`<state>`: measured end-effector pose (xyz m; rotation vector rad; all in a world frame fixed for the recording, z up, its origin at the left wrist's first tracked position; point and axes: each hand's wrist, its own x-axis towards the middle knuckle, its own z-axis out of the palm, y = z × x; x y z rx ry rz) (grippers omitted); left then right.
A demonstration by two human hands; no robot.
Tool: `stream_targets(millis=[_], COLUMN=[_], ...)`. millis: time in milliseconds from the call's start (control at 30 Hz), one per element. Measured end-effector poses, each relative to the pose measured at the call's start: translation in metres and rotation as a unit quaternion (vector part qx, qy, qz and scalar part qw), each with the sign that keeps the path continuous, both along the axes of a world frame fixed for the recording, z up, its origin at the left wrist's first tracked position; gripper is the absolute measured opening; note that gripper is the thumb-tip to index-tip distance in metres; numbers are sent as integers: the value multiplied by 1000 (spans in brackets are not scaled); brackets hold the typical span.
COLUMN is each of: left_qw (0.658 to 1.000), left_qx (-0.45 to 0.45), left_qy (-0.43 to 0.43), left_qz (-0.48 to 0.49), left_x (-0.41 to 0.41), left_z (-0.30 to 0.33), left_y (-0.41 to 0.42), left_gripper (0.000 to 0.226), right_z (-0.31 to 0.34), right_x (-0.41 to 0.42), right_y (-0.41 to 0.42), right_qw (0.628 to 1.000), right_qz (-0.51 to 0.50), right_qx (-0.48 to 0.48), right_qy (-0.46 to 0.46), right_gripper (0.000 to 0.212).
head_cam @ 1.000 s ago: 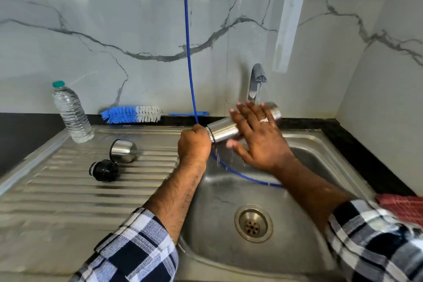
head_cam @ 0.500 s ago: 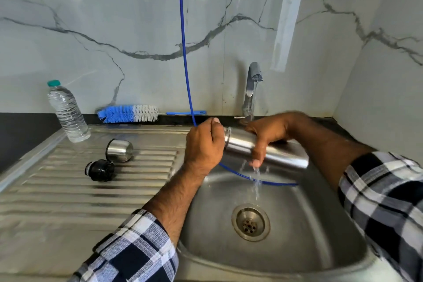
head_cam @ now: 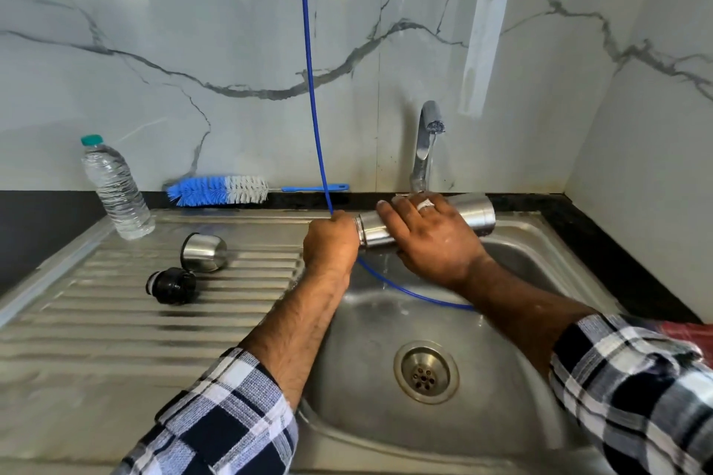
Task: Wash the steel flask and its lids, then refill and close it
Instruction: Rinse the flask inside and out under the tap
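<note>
The steel flask (head_cam: 472, 213) lies sideways above the sink basin, under the running tap (head_cam: 428, 143), its mouth pointing left. My left hand (head_cam: 330, 245) grips the mouth end, fingers curled round it. My right hand (head_cam: 428, 239) lies over the flask's middle with fingers spread across it, water splashing on the knuckles. The steel cup lid (head_cam: 204, 253) lies on its side on the draining board. The black inner stopper (head_cam: 171, 285) lies just in front of it.
A blue and white bottle brush (head_cam: 220, 190) rests along the back ledge. A plastic water bottle (head_cam: 115, 189) stands at the draining board's far left. A blue hose (head_cam: 310, 89) hangs down the wall into the sink (head_cam: 386, 443). A red cloth (head_cam: 690, 332) shows at right.
The flask swung back up under the tap, its base rising to the right. My right hand moved from underneath to over the top of the flask body, fingers spread.
</note>
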<state>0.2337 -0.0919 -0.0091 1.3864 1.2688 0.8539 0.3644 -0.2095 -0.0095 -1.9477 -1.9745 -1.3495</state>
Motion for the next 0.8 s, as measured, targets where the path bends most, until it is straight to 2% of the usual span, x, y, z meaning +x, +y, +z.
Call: stream_targets(millis=[67, 133, 167, 200, 267, 333, 367, 400, 433, 467, 500, 567, 633, 667, 733, 800], left_qw=[996, 978, 963, 944, 904, 878, 873, 872, 878, 890, 909, 961, 990, 996, 998, 998], left_qx=[79, 197, 260, 325, 428, 477, 486, 488, 477, 456, 417, 276, 134, 80, 8, 10], left_qy=[44, 73, 67, 45, 5, -20, -25, -24, -22, -18, -6, 21, 22, 4, -44, -60], left_qz=[-5, 9, 11, 8, -9, -26, -34, -38, -31, -14, 5, 27, 38, 38, 33, 27], left_x=[-5, -8, -11, -15, -22, -23, -21, -19, -17, -16, -15, -16, -16, -17, -15, -13], left_z=[8, 9, 8, 8, 2, -3, -3, -4, -5, -5, -5, -4, -5, -5, -6, -4], left_y=[-4, -2, 1, 2, 6, 9, 8, 7, 6, 7, 10, 16, 21, 23, 24, 22], left_gripper=[50, 47, 50, 51, 48, 41, 36, 34, 35, 38, 42, 44, 39, 39, 45, 44], right_z=[5, 26, 39, 51, 65, 70, 73, 75, 76, 76, 75, 71, 56, 46, 27, 19], right_x=[2, 2, 3, 8, 24, 38, 41, 41, 40, 36, 32, 20, 14, 14, 25, 37], right_y=[-3, 0, 2, 4, 5, 0, -1, -1, 0, 2, 4, 6, 4, 3, 0, -2], right_qw=[999, 981, 955, 913, 804, 695, 659, 652, 682, 730, 781, 873, 944, 970, 995, 1000], right_qz=[-7, -44, -61, -66, -65, -75, -92, -108, -120, -126, -125, -119, -101, -80, -40, -11], right_qx=[-23, -92, -152, -219, -339, -424, -450, -458, -445, -419, -381, -293, -209, -163, -79, -25], right_qy=[40, 163, 248, 337, 484, 575, 596, 595, 569, 525, 479, 370, 232, 159, 37, 1], right_gripper=[69, 71, 68, 66, 72, 89, 98, 105, 107, 103, 90, 67, 63, 64, 67, 65])
